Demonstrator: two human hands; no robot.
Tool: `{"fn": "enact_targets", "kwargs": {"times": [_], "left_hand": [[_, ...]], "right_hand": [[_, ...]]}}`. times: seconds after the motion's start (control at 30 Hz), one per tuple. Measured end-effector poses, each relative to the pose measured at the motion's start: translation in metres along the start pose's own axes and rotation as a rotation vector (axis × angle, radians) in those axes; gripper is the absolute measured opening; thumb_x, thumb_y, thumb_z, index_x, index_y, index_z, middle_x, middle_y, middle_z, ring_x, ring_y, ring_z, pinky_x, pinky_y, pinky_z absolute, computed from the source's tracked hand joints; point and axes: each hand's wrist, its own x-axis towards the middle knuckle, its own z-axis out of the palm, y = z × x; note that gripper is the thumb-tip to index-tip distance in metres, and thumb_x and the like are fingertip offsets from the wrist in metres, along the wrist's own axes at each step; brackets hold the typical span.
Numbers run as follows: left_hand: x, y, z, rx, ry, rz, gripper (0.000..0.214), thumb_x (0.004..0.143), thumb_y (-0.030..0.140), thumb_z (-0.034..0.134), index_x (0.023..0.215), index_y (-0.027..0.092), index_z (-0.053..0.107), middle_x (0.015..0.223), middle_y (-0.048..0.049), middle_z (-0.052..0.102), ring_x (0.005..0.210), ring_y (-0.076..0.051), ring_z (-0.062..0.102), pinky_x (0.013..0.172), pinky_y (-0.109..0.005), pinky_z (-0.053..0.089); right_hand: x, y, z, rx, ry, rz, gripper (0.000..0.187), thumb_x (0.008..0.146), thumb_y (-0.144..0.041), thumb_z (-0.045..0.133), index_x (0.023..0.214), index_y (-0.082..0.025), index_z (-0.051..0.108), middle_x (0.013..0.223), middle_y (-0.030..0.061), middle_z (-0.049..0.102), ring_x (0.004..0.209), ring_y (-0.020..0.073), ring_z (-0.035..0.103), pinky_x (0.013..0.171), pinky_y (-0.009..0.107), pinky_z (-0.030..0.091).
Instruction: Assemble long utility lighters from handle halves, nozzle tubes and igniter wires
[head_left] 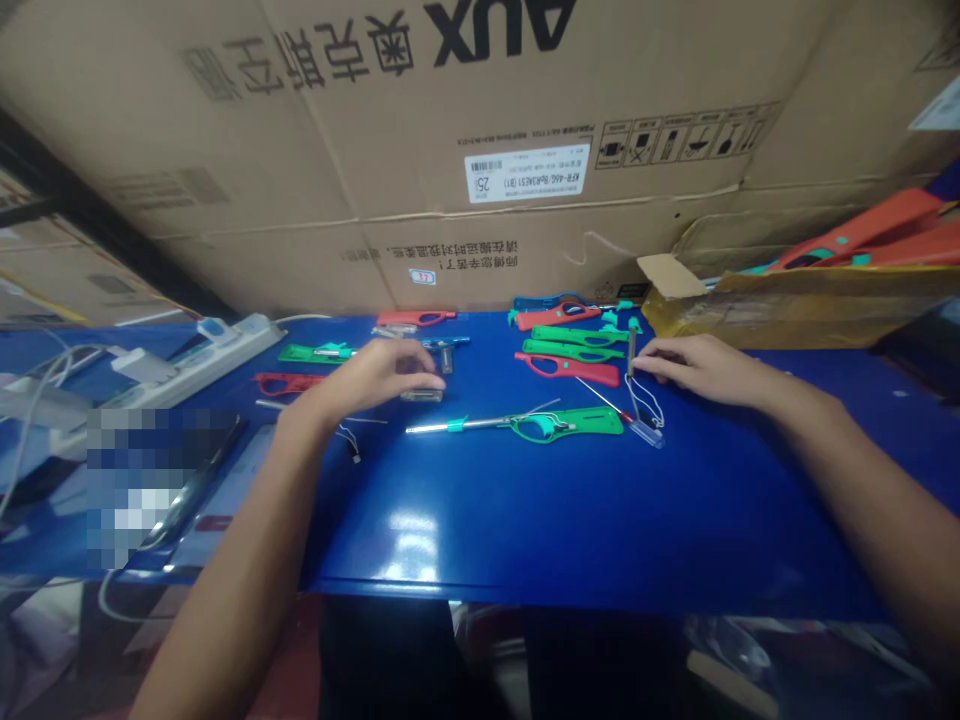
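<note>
My left hand (379, 375) hovers palm down over the left group of parts, fingers curved and thumb apart from them. Just under the thumb lies a small clear tank (422, 396); whether they touch is hard to tell. My right hand (697, 368) pinches a thin metal tube (632, 350) with a teal piece at its top and white wires hanging below. By those wires lies a screwdriver (641, 430) with a clear handle. Between the hands rests a green lighter half-shell (592, 424) fitted with a long metal barrel (431, 426) and a teal trigger.
Red and green lighter shells (574, 350) are stacked at the back. More shells (289, 383) lie left. An open carton (810, 305) of red shells stands right. A power strip (187, 370) and a phone (217, 490) sit left. A large cardboard box (300, 200) walls the back.
</note>
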Motion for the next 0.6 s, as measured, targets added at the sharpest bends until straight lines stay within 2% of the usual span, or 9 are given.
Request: {"fn": "enact_targets", "kwargs": {"times": [0.07, 0.13, 0.23, 0.4, 0.47, 0.53, 0.6], "left_hand": [[-0.002, -0.005, -0.006, 0.000, -0.032, -0.056, 0.045, 0.072, 0.061, 0.081, 0.093, 0.022, 0.075, 0.090, -0.0031, 0.075, 0.080, -0.020, 0.067, 0.070, -0.028, 0.049], [-0.001, -0.010, -0.009, -0.002, -0.115, -0.062, 0.042, 0.070, 0.058, 0.083, 0.092, 0.023, 0.077, 0.095, -0.0033, 0.076, 0.083, -0.020, 0.069, 0.072, -0.029, 0.051], [0.002, -0.012, -0.006, -0.036, -0.204, -0.025, 0.034, 0.078, 0.054, 0.077, 0.093, 0.023, 0.078, 0.098, -0.0043, 0.077, 0.086, -0.020, 0.070, 0.077, -0.030, 0.053], [0.009, 0.006, 0.004, -0.220, -0.092, -0.030, 0.038, 0.090, 0.053, 0.066, 0.098, 0.018, 0.075, 0.090, -0.0064, 0.074, 0.077, -0.017, 0.066, 0.067, -0.027, 0.050], [0.014, 0.015, 0.009, -0.352, -0.096, -0.012, 0.036, 0.091, 0.051, 0.066, 0.097, 0.015, 0.072, 0.080, -0.0052, 0.070, 0.070, -0.014, 0.063, 0.062, -0.025, 0.048], [0.021, 0.022, 0.015, -0.460, -0.131, 0.034, 0.035, 0.093, 0.048, 0.064, 0.096, 0.014, 0.070, 0.079, -0.0050, 0.069, 0.066, -0.012, 0.060, 0.062, -0.025, 0.048], [0.028, 0.027, 0.021, -0.528, -0.194, 0.084, 0.032, 0.094, 0.046, 0.062, 0.093, 0.014, 0.069, 0.084, -0.0058, 0.069, 0.066, -0.011, 0.058, 0.063, -0.025, 0.049]], "right_hand": [[0.001, 0.001, 0.003, 0.005, 0.026, 0.015, 0.048, 0.092, -0.068, 0.050, 0.085, -0.023, 0.065, 0.067, -0.0001, 0.064, 0.063, 0.0179, 0.058, 0.063, 0.033, 0.044], [0.002, 0.000, 0.006, 0.005, 0.047, 0.032, 0.048, 0.090, -0.070, 0.053, 0.084, -0.023, 0.064, 0.065, -0.0016, 0.061, 0.061, 0.0166, 0.055, 0.059, 0.031, 0.041], [0.003, -0.001, 0.008, 0.012, 0.045, 0.044, 0.050, 0.088, -0.073, 0.053, 0.084, -0.024, 0.063, 0.065, -0.0019, 0.060, 0.061, 0.0163, 0.054, 0.058, 0.030, 0.040], [0.010, -0.006, -0.004, -0.024, -0.079, 0.052, 0.056, 0.086, -0.078, 0.049, 0.082, -0.024, 0.061, 0.069, -0.0010, 0.061, 0.063, 0.0171, 0.054, 0.060, 0.031, 0.041], [0.012, -0.009, -0.007, -0.039, -0.128, 0.060, 0.058, 0.082, -0.081, 0.051, 0.077, -0.024, 0.060, 0.070, -0.0006, 0.061, 0.062, 0.0172, 0.053, 0.060, 0.031, 0.041], [0.012, -0.011, -0.005, -0.037, -0.115, 0.080, 0.058, 0.080, -0.081, 0.056, 0.073, -0.023, 0.059, 0.067, -0.0005, 0.061, 0.060, 0.0173, 0.053, 0.058, 0.032, 0.040], [0.009, -0.012, -0.001, -0.010, -0.035, 0.078, 0.057, 0.080, -0.079, 0.059, 0.070, -0.023, 0.058, 0.062, 0.0002, 0.061, 0.056, 0.0176, 0.054, 0.057, 0.032, 0.041]]}}
